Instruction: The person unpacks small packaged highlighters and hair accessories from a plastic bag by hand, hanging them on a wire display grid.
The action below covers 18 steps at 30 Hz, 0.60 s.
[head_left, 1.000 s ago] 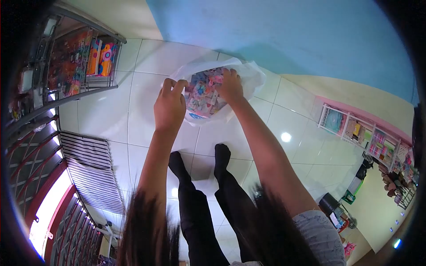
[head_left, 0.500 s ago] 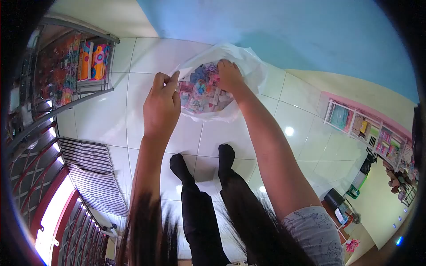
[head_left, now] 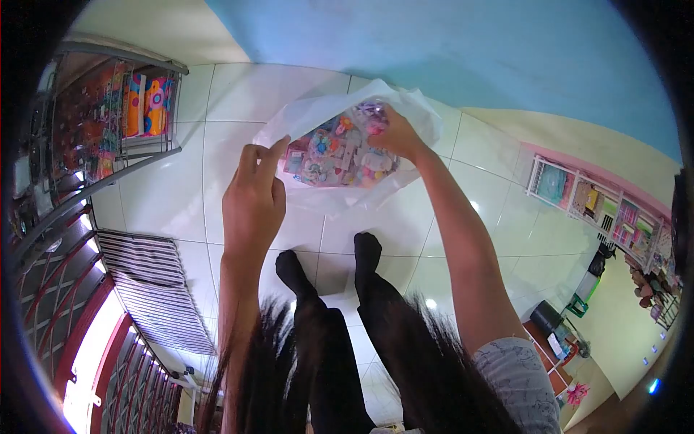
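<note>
A white plastic bag (head_left: 318,197) stands open on the floor, filled with small colourful packaged items (head_left: 340,155). My left hand (head_left: 254,192) pinches the bag's left rim between thumb and fingers. Inside the bag's right side, my right hand (head_left: 402,136) is closed around a clear packet of purple and pink items (head_left: 372,117); its fingertips are partly hidden. Blue, orange and pink pieces in clear wrapping lie below and left of that packet.
White floor tiles surround my feet in black socks (head_left: 291,271). A metal rack (head_left: 177,108) stands at left, above a striped mat (head_left: 148,282). White baskets of goods (head_left: 567,195) line the right wall. A blue wall (head_left: 470,58) rises behind the bag.
The bag's mouth is spread wider, with my left hand slightly lower and further left. My right hand has moved right and now grips the purple and pink packet.
</note>
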{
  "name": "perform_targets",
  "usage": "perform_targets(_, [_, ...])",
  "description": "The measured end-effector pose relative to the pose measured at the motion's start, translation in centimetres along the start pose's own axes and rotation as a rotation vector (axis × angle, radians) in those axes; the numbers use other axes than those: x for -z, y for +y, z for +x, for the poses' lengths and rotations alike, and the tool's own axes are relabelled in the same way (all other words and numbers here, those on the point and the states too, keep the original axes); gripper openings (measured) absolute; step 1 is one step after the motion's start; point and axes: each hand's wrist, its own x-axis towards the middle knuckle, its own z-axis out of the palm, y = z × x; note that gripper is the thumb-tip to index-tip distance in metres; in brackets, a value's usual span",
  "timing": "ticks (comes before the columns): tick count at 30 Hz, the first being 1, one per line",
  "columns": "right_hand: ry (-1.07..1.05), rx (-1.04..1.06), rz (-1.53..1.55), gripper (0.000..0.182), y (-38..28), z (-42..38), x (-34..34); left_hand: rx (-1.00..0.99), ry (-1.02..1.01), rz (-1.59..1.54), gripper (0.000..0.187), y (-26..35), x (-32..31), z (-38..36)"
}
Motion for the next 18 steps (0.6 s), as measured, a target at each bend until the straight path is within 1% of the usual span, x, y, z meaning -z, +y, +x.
perform_targets(2, [0.037,-0.021,0.128,0.074,-0.7,-1.7,1.4,0.01,-0.026,0.027,0.05,0.3,0.1,-0.4])
perform_targets(4, [0.053,-0.03,0.265,0.074,-1.6,-3.5,2.4,-0.068,0.09,0.074,0.049,0.8,0.0,-0.6])
perform_targets(5, [0.072,0.004,0.326,0.072,-2.7,-4.6,2.8,-0.106,0.146,0.097,0.048,1.1,-0.1,-0.7])
perform_targets(7, [0.111,0.076,0.448,0.069,-5.4,-6.9,3.2,-0.142,0.169,0.026,0.047,2.1,-0.2,-1.0])
perform_targets(8, [0.159,0.059,0.529,0.067,-6.1,-7.8,3.1,-0.159,0.18,-0.009,0.047,2.7,-0.2,-1.2])
perform_targets(9, [0.206,0.042,0.61,0.065,-6.7,-8.7,2.9,-0.163,0.135,-0.054,0.042,3.4,-0.1,-1.4])
perform_targets(10, [0.253,0.024,0.69,0.063,-7.3,-9.6,2.8,-0.178,0.113,-0.1,0.043,4.0,0.0,-1.6])
perform_targets(11, [0.263,0.045,0.699,0.061,-8.0,-10.5,3.3,-0.194,0.092,-0.147,0.044,4.7,-0.1,-1.8])
perform_targets(13, [0.284,0.09,0.717,0.058,-9.0,-12.6,4.2,-0.221,0.046,-0.226,0.057,5.8,-0.3,-2.2])
perform_targets(14, [0.352,0.042,0.725,0.055,-9.1,-14.4,4.1,-0.24,0.021,-0.249,0.059,6.3,-0.4,-2.4])
perform_targets(16, [0.251,0.438,0.139,0.055,-8.6,-17.1,5.0,-0.25,-0.02,-0.313,0.062,7.2,-0.5,-2.7])
perform_targets(18, [0.105,0.562,0.068,0.055,-9.4,-18.7,5.5,-0.231,-0.053,-0.395,0.063,7.9,-0.5,-3.1])
